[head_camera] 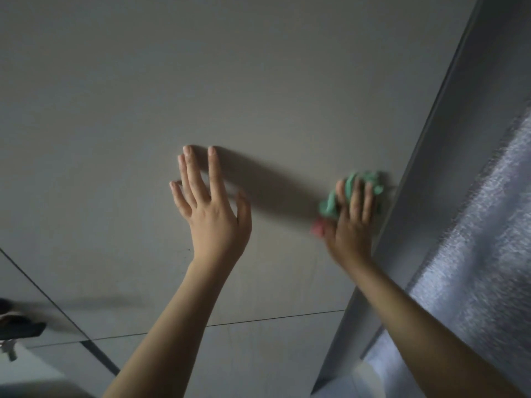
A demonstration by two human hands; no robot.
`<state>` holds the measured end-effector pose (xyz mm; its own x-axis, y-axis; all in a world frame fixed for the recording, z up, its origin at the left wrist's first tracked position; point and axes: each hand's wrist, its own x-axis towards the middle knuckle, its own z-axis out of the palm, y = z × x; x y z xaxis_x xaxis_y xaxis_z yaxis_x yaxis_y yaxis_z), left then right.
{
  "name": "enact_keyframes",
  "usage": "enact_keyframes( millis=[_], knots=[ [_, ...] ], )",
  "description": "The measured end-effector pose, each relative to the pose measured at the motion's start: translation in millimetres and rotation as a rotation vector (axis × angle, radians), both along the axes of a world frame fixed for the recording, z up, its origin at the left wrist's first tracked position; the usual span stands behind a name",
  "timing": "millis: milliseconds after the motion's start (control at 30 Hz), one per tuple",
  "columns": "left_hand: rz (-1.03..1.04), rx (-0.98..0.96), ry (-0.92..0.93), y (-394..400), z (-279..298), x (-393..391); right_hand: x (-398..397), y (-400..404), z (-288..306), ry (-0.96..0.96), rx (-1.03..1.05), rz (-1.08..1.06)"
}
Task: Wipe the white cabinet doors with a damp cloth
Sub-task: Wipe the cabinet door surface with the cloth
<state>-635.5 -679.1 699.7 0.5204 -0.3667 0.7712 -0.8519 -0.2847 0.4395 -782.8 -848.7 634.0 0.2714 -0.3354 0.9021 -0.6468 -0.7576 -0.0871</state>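
Presently, a cabinet door is wiped along its right edge while the free hand braces the panel.

The right hand (349, 222) presses a bunched green cloth (352, 191) against the white cabinet door (258, 81), close to the door's right edge where it meets a grey metal frame (448, 139); its fingers lie spread over the cloth, the thumb tucked beside a pinkish patch whose nature cannot be told. Blur suggests a stroke under way. The left hand (211, 208) is open, fingertips (212, 152) touching the door's middle, probably to steady the panel and the reaching body. Lower seams mark further panels, seemingly yet to be wiped.
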Motion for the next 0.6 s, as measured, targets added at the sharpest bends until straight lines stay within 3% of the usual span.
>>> enact_keyframes(
  millis=[133,300,400,600],
  knots=[
    [0.003,0.004,0.014,-0.4,1.2,-1.2,13.9,-10.7,37.2,-0.171,0.021,-0.036],
    [-0.003,0.0,0.008,-2.1,-1.2,1.1,0.5,19.2,-56.4,0.05,0.252,-0.083],
    [-0.002,-0.016,0.016,-3.6,-1.3,0.3,-7.0,26.9,-75.6,0.118,0.37,-0.116],
    [0.003,-0.043,0.034,-8.0,-0.4,-2.6,17.0,5.7,-10.0,-0.041,0.138,-0.049]
  ],
)
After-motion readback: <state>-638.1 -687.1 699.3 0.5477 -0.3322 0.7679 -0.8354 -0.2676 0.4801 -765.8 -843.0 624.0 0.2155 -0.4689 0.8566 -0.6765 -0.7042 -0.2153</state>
